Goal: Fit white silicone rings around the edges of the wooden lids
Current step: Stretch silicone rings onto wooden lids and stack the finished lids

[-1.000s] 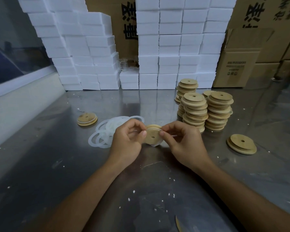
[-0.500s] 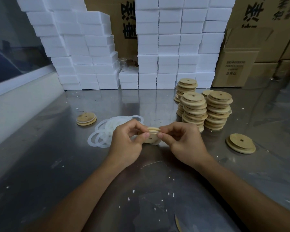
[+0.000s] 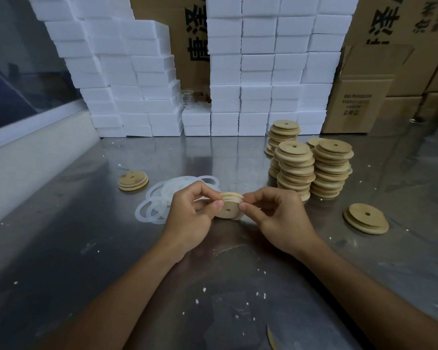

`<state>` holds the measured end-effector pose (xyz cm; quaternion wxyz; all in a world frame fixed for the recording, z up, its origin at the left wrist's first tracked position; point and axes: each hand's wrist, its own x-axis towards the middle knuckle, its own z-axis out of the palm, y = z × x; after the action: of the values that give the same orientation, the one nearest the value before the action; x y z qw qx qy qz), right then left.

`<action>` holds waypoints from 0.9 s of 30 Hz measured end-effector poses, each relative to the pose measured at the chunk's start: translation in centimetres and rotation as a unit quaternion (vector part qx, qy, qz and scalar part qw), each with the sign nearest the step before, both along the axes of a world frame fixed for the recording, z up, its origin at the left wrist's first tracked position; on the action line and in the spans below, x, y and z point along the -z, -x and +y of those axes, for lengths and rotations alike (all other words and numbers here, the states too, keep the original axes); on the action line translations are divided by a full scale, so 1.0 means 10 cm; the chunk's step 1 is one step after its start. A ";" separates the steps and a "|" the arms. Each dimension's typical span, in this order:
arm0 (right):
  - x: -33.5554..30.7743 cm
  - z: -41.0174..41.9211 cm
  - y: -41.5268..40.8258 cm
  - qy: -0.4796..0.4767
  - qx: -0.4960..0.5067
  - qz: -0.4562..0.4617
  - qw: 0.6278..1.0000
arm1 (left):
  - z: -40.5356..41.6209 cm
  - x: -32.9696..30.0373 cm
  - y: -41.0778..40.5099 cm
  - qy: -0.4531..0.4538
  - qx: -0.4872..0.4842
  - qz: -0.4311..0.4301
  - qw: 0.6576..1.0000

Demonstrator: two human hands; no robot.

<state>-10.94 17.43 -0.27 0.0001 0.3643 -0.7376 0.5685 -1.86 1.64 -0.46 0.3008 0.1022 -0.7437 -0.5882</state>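
While both hands work above the steel table (image 3: 91,248), left hand (image 3: 187,218) and right hand (image 3: 278,221) pinch one wooden lid (image 3: 226,209) between them, white ring (image 3: 234,198) partly seated. Loose rings (image 3: 157,205) lie just beyond the left hand; lid stacks (image 3: 314,168) stand beyond the right. Bare metal lies nearer the wrists.

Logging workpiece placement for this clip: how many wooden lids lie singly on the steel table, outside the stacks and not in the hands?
2. One single lid lies left of the loose silicone rings; the other lid lies at right, before the stacks. Stacks may hide others.
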 end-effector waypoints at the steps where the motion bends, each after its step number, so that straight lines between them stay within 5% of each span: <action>1: 0.00 0.00 0.00 0.000 0.001 0.004 1.000 | 0.00 0.00 0.00 -0.004 0.001 0.001 1.000; 6: -0.01 0.01 -0.01 -0.019 0.015 0.030 0.999 | 0.00 0.02 0.02 0.022 0.002 0.003 1.000; 13: 0.00 0.03 -0.05 -0.026 0.025 0.153 0.988 | 0.06 0.00 0.01 0.221 -0.030 0.058 0.973; 19: -0.04 0.05 -0.05 -0.036 0.006 0.269 0.963 | 0.06 -0.03 -0.01 0.224 -0.023 0.040 0.973; 27: -0.02 0.02 -0.08 0.016 0.018 0.149 0.989 | 0.07 -0.07 -0.02 0.192 -0.037 0.026 0.980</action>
<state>-10.14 17.61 -0.12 0.1257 0.4318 -0.7265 0.5196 -1.66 2.30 0.26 0.3558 0.0543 -0.8305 -0.4252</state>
